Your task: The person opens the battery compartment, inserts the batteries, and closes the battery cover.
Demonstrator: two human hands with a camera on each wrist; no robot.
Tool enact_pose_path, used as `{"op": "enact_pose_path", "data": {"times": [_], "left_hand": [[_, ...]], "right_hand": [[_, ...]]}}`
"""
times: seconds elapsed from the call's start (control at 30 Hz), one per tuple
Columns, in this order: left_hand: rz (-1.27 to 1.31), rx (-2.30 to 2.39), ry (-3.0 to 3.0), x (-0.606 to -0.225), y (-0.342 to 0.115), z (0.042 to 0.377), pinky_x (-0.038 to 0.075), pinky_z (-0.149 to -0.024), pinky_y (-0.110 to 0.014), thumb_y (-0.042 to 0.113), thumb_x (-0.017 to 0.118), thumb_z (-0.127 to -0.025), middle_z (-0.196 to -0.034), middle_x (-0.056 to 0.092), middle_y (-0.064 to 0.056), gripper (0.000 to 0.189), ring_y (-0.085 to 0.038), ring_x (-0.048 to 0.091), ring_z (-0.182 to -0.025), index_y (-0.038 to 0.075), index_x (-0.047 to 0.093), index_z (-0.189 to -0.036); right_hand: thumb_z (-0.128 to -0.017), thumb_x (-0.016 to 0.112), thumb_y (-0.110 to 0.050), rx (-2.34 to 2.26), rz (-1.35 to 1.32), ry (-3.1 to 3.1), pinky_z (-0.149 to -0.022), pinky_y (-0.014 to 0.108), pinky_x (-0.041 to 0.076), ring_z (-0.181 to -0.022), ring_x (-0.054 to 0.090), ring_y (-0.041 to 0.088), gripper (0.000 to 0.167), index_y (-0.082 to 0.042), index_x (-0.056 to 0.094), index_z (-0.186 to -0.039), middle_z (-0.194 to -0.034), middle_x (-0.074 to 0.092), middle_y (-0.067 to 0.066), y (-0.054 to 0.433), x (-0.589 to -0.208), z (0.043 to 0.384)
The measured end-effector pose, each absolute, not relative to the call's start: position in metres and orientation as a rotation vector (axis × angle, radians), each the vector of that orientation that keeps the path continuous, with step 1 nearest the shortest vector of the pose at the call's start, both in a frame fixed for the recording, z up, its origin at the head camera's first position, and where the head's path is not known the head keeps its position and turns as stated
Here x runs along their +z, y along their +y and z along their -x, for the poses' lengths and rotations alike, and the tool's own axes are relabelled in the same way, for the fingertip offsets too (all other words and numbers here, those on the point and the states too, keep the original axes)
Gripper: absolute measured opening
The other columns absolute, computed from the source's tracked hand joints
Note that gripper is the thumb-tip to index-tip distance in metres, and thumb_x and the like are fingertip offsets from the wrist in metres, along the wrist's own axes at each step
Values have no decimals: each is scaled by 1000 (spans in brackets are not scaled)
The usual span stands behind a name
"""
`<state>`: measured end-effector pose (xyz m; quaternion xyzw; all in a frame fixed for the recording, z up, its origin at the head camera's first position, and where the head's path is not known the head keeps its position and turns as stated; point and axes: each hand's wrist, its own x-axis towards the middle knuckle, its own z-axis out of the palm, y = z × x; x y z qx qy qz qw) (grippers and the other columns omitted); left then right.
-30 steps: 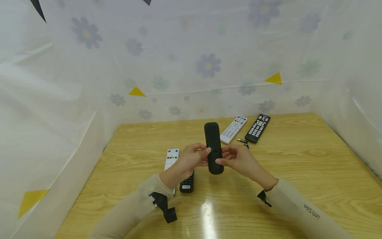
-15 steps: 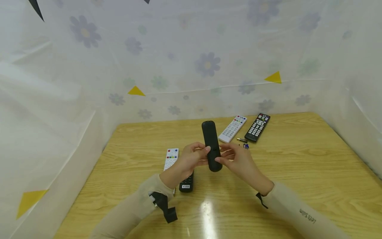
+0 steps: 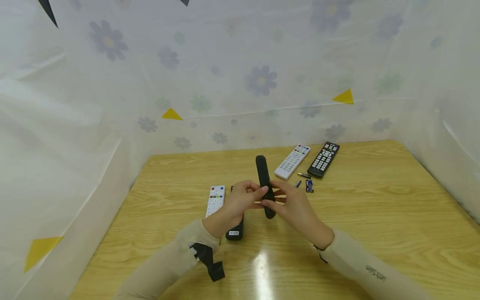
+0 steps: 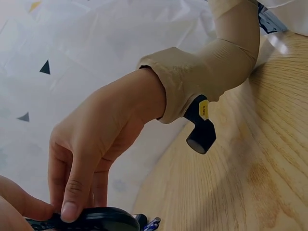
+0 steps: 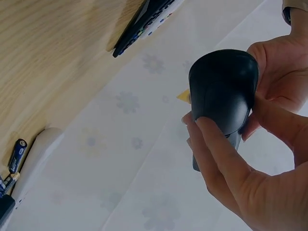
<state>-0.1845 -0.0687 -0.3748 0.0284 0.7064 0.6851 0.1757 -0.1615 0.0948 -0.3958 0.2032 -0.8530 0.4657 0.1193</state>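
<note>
In the head view a black remote control (image 3: 263, 173) is held up above the table, turned nearly edge-on. My left hand (image 3: 240, 203) grips its left side with the thumb across it. From the right, my right hand (image 3: 296, 208) pinches its lower half between thumb and fingers. The right wrist view shows the remote's rounded, smooth black end (image 5: 224, 89) between both hands. In the left wrist view the remote (image 4: 103, 219) shows at the bottom, under the right hand's thumb. Beneath my left hand lie a white remote (image 3: 215, 200) and another black remote (image 3: 234, 232), both partly covered.
Farther back on the wooden table (image 3: 375, 200) lie a white remote (image 3: 292, 161) and a black remote with white buttons (image 3: 323, 159). Several small batteries (image 3: 309, 186) lie in front of them. White flowered sheeting (image 3: 240, 75) encloses the table's back and sides.
The held remote has rolled from its broad back face to nearly edge-on. My right hand has shifted slightly left, uncovering more of the batteries.
</note>
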Motion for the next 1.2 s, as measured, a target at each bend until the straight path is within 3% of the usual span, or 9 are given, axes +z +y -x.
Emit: {"op": "enact_pose_path", "data": {"times": [0.17,0.47,0.67,0.93,1.2], "left_hand": [[-68,1937,1995,-379,-69,184,56,-85,-41,10,59,-97,-100,61,-17,15,-19,65,-83,-4,55,-100],[13,1940,2018,-385,-73,184,47,-99,-42,3,52,-98,-120,58,-20,27,-30,59,-110,-9,55,-122],[35,1970,1967,-387,-77,185,48,-98,-38,2,47,-100,-124,54,-22,35,-30,57,-113,-10,47,-132],[21,1841,1991,-391,-82,184,43,-103,-43,-1,48,-97,-133,49,-24,39,-33,52,-121,-12,45,-134],[67,1712,2004,-395,-84,182,38,-108,-46,2,52,-95,-141,42,-26,48,-36,44,-129,-14,38,-138]], "right_hand": [[-85,73,-5,1490,-583,-2511,-77,33,58,-100,65,35,47,6,57,-127,-122,61,23,95,-400,164],[-90,68,-5,1885,-497,-2513,-81,31,57,-105,64,34,43,7,55,-129,-123,61,24,104,-404,174],[-93,61,-2,2043,-391,-2497,-85,31,55,-108,62,35,41,13,51,-130,-122,59,29,105,-403,177],[-89,67,-1,1916,-361,-2654,-74,30,58,-88,67,24,31,15,57,-115,-99,66,21,105,-416,184],[-86,67,5,1845,-354,-2807,-69,30,57,-81,65,20,29,17,56,-110,-93,66,19,98,-426,194]]}}
